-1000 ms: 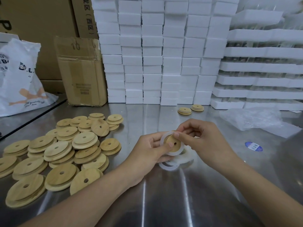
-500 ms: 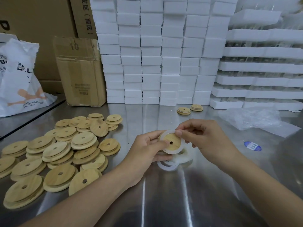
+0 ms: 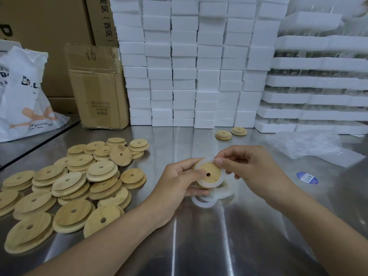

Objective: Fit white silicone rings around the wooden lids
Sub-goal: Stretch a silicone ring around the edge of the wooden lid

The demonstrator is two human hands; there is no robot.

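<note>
My left hand (image 3: 179, 179) grips a round wooden lid (image 3: 210, 172) with a small centre hole, held above the steel table. A white silicone ring (image 3: 222, 177) sits around the lid's inner step. My right hand (image 3: 251, 168) pinches the ring's top edge with thumb and forefinger. Under the hands lies a small heap of loose white rings (image 3: 205, 202). A large pile of bare wooden lids (image 3: 71, 182) covers the table's left side. Two lids with rings (image 3: 231, 132) lie apart at the back.
Stacked white foam boxes (image 3: 185, 62) form a wall at the back. A cardboard box (image 3: 97, 86) and a white plastic bag (image 3: 25, 96) stand at the back left. Crumpled clear plastic (image 3: 310, 144) and a blue sticker (image 3: 307, 177) lie on the right of the steel table (image 3: 199, 246).
The lid has turned a little in my left hand, and my right fingers have worked along the ring's upper edge. Both hands stay in nearly the same place.
</note>
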